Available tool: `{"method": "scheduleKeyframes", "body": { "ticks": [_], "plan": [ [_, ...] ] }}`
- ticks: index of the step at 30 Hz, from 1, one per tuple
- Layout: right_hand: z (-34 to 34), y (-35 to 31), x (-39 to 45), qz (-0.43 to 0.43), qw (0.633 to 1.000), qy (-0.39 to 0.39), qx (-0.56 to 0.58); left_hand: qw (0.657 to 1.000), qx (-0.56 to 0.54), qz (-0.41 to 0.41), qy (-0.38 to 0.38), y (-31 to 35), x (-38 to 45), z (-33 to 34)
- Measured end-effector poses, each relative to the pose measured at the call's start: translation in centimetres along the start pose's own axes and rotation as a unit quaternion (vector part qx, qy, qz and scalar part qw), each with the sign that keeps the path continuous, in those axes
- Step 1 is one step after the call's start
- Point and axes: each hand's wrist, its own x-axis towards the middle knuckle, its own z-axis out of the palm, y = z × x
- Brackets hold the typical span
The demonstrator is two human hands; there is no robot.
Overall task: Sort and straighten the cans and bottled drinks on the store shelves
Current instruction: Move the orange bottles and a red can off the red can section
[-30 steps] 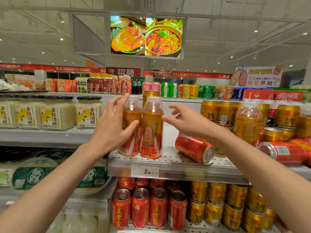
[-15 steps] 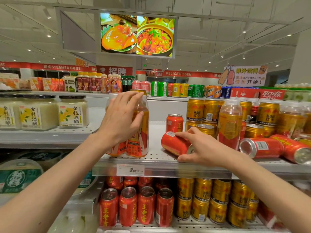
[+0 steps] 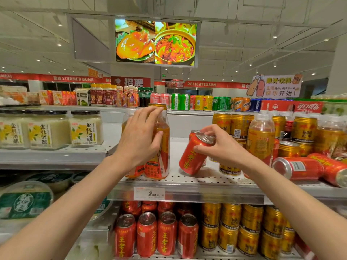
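Now the right hand [image 3: 223, 147] has lifted the fallen red can [image 3: 194, 156] half upright at frame centre, gripping its top, so it needs only standing; the left hand [image 3: 139, 139] still holds the bottles [image 3: 161, 147].

Two hands [image 3: 139, 139], two amber bottles [image 3: 159, 147] — three rice jars [image 3: 86, 128], one price tag [image 3: 149, 193].
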Motion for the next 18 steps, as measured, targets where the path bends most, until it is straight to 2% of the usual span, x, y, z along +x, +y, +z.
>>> {"method": "scheduleKeyframes", "body": {
  "ticks": [7, 12, 18],
  "plan": [
    [2.8, -0.6, 1.2, -0.034, 0.999, -0.013, 0.024, 1.000, -0.009, -0.003, -0.004, -0.1, -0.1, 0.0],
    [3.9, 0.4, -0.1, -0.023, 0.998, 0.016, 0.053, 1.000, -0.011, -0.009, -0.003, 0.0, -0.2, 0.2],
    [3.8, 0.8, -1.7, -0.013, 0.999, 0.010, 0.050, 0.999, -0.043, 0.005, -0.017, -0.2, -0.8, -0.1]
  ]
}}
